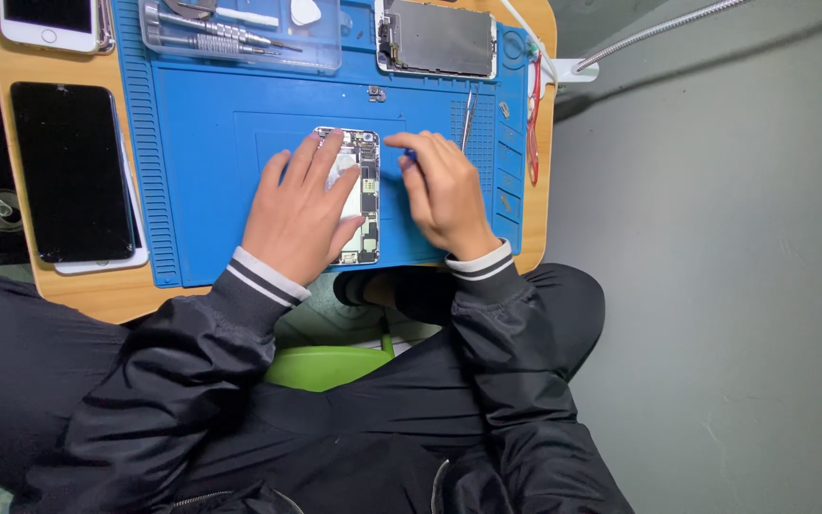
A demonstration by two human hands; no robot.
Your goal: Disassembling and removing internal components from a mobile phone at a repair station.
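Note:
An opened phone body point(365, 195) with its circuit boards exposed lies on a blue work mat point(202, 143). My left hand point(299, 209) rests flat on it, fingers spread, covering most of its left side. My right hand point(441, 190) is closed around a small blue-handled tool point(410, 157), its tip hidden close to the phone's right edge. Both wrists wear black sleeves with striped cuffs.
A detached screen panel point(438, 38) lies at the mat's top right. A clear tray of screwdrivers point(240, 33) sits top centre, tweezers point(467, 116) beside the right hand. A black phone point(70, 171) and a white phone point(49, 21) lie on the wooden table point(97, 295). Grey floor to the right.

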